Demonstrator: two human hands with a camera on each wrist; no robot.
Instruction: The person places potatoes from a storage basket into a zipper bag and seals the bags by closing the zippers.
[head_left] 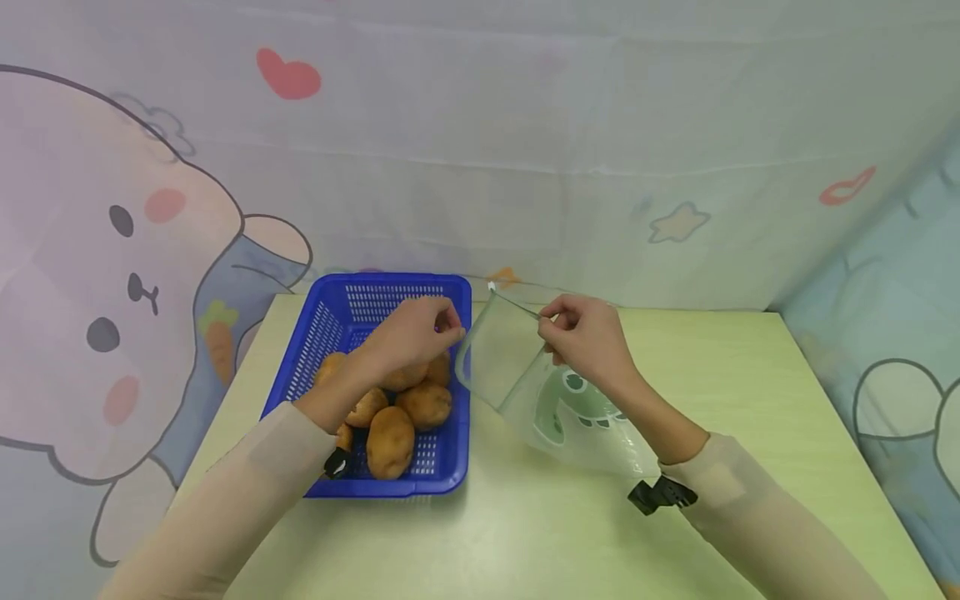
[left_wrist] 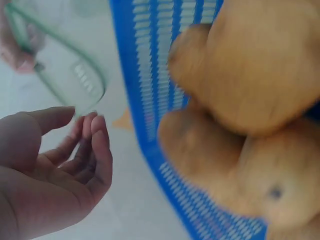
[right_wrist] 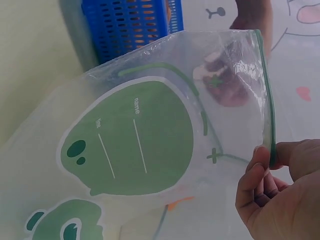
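A translucent zip bag point(head_left: 517, 408) with a green cartoon print and a green-edged mouth is held up over the table. My right hand point(head_left: 588, 337) pinches the edge of its mouth between thumb and fingers; the right wrist view shows this grip on the green zip strip point(right_wrist: 270, 100). The mouth gapes toward the left. My left hand point(head_left: 420, 333) is beside the mouth's left edge, over the basket's right side. In the left wrist view, its fingers point(left_wrist: 102, 145) are loosely bent, with a small gap to the thumb; whether they touch the rim is unclear.
A blue plastic basket point(head_left: 450, 479) of several potatoes point(head_left: 390, 442) stands on the pale table point(head_left: 540, 533), left of the bag. My left forearm crosses above it. A printed cloth point(head_left: 480, 125) hangs behind the table.
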